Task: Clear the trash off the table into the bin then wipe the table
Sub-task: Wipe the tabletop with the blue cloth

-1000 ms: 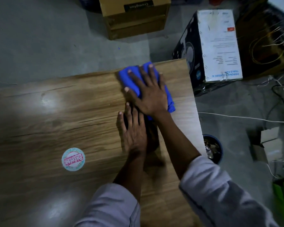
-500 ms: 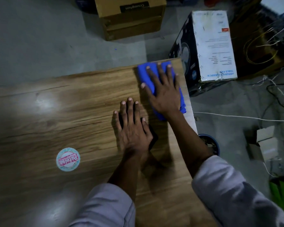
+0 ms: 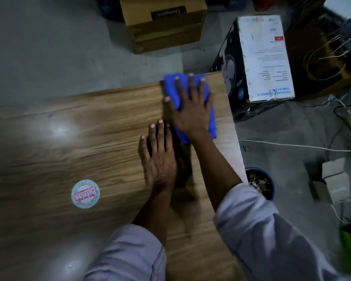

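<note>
The blue cloth (image 3: pixel 211 120) lies upper centre-right in frame, at the table (image 3: pixel 89 128) corner, under the right hand (image 3: pixel 190 112), fingers flat and spread; the left hand (image 3: pixel 160 161) rests flat just below. Soft and limp, it likely bunches, so press its middle.

The blue cloth (image 3: pixel 171 86) lies flat at the far right corner of the wooden table (image 3: pixel 89 138), its edge reaching the table's far edge. The round blue-rimmed bin (image 3: pixel 272 190) stands on the floor (image 3: pixel 49 57) just beside the table's right edge, with trash (image 3: pixel 258 182) inside.
</note>
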